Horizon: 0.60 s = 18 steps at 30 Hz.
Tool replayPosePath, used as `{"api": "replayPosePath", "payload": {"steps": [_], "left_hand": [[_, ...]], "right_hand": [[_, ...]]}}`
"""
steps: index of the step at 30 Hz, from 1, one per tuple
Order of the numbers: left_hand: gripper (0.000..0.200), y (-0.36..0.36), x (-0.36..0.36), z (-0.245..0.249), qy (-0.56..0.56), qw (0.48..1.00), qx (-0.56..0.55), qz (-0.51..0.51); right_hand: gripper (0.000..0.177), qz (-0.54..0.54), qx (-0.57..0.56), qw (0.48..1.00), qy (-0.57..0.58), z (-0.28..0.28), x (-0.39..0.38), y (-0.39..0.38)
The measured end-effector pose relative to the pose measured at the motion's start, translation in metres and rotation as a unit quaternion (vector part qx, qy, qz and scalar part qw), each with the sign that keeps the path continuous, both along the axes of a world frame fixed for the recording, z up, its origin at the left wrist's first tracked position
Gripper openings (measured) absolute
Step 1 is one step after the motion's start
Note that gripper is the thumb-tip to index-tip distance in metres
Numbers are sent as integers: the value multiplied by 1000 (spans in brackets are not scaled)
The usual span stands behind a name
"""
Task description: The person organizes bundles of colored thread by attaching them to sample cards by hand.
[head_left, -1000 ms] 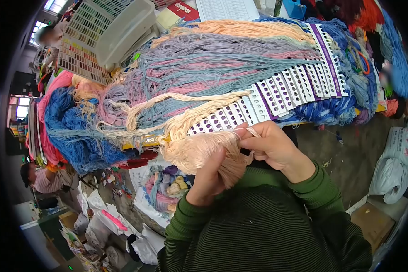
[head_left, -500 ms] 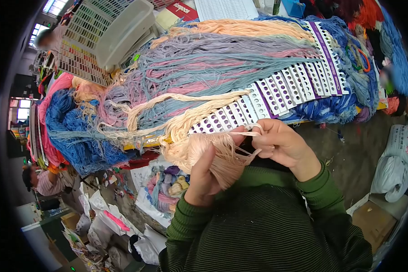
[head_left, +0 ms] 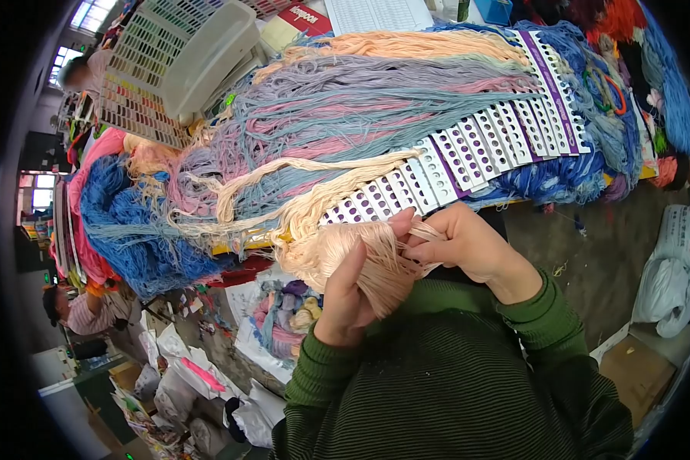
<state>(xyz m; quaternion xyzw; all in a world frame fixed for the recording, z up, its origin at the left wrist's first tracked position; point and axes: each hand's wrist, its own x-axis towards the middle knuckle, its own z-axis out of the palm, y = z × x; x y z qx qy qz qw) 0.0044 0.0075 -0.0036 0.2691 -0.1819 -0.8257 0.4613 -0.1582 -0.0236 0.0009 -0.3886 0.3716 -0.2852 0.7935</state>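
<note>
My left hand is wrapped round a thick bundle of pale peach thread, its thumb lying over the strands. At the right side of that bundle, my right hand pinches a few of its strands between thumb and fingers. The two hands are close together. Just beyond them lie white punched cards with purple-ringed holes. Cream strands run from the cards to the left, beside long blue, pink and lilac threads.
A clear plastic bin stands at the back left by a colour chart. Blue yarn hangs at the table's left end. Plastic bags are at the right. Two people are at the far left.
My right hand has moved slightly left and closer to my left hand. The strands it had drawn out into a loop are now bunched near the fingers.
</note>
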Motion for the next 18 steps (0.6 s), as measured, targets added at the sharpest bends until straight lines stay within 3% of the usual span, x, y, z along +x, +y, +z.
{"api": "replayPosePath", "payload": {"steps": [3,8,12,15,18], "left_hand": [[60,0,1,-1,6,1000,15,-3],[54,-2,3,0,78,996,1,-33],[55,-1,3,2,16,999,-45,-22],[56,0,-1,4,-19,999,-46,-17],[61,2,-3,5,-56,997,-43,-14]], "right_hand": [[12,7,19,1000,-2,-5,-5,0],[9,-50,95,983,-148,-9,-10,0],[10,-56,141,960,-235,-17,-13,4],[10,-84,170,957,-221,-18,-8,1],[9,-73,144,977,-136,2,0,0]]}}
